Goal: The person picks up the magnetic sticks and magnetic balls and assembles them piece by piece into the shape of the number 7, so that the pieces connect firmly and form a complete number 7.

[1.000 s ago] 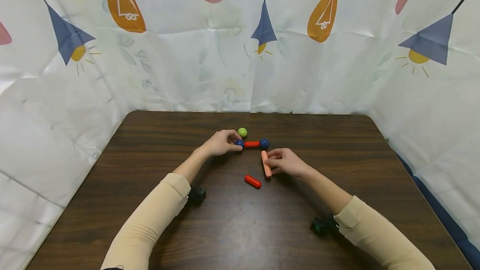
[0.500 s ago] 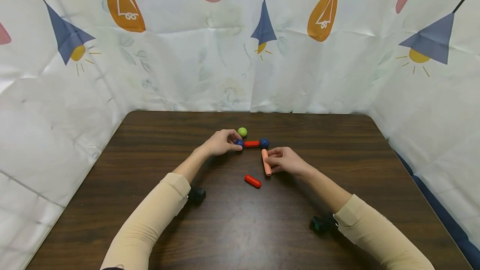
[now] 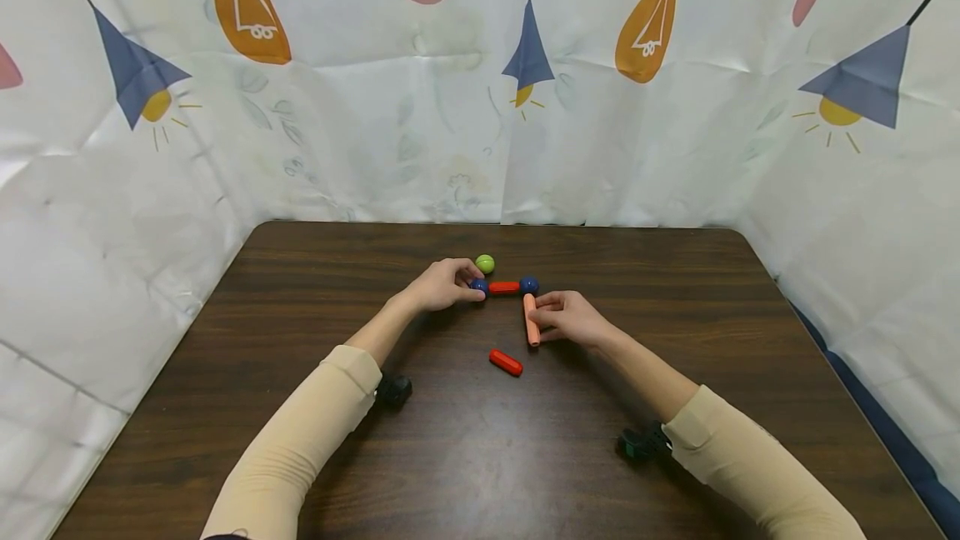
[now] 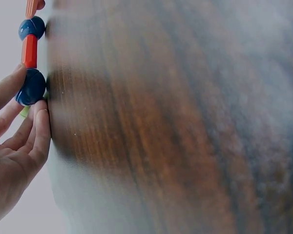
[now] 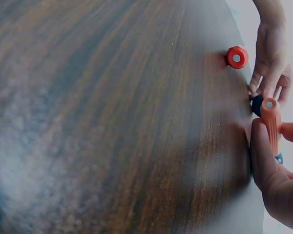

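A red magnetic rod (image 3: 504, 287) lies between two blue balls, joined to both in a row. My left hand (image 3: 444, 285) pinches the left blue ball (image 3: 479, 286) between thumb and fingers. An orange ribbed magnetic rod (image 3: 532, 322) is pinched by my right hand (image 3: 572, 318), with its far end at the right blue ball (image 3: 529, 284). Whether that end touches the ball, I cannot tell for sure. In the right wrist view, the orange rod's near end (image 5: 269, 104) shows a round metallic spot.
A loose red rod (image 3: 506, 362) lies on the dark wooden table (image 3: 480, 457), nearer to me than the row. Just behind the left blue ball is a green ball (image 3: 485, 264). A patterned white curtain (image 3: 420, 148) surrounds the table's far side and both sides.
My right hand has moved slightly away from me with the orange rod, bringing its far end up to the right blue ball. The left hand has stayed on its ball.
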`<action>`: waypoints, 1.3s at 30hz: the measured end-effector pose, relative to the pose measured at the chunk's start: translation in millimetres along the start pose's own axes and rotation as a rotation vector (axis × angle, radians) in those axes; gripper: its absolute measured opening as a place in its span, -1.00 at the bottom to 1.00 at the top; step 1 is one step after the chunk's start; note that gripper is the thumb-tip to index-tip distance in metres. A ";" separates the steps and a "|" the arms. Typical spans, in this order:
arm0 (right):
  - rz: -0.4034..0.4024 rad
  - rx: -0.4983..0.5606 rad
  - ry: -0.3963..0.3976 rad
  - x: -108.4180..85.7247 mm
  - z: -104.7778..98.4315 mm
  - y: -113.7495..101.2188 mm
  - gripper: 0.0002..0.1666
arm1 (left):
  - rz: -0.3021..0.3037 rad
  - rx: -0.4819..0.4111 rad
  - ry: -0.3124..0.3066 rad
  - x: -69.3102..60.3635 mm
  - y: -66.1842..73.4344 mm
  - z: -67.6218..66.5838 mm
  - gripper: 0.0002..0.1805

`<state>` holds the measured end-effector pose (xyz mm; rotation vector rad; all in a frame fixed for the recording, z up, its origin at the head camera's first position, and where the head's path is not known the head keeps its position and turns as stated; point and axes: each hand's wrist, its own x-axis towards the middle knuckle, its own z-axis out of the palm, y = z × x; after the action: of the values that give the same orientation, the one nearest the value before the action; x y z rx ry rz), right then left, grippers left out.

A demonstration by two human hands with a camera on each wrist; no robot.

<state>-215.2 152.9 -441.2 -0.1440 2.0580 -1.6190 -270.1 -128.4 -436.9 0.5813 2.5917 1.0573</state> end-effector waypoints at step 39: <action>0.022 0.202 0.024 7.8 6.6 0.2 -0.38 | -0.012 0.003 0.004 0.0 2.4 -0.4 -0.65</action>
<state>-218.9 144.2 -445.0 -0.0320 1.8928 -1.8105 -269.7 -127.0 -434.9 0.5643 2.5978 1.0521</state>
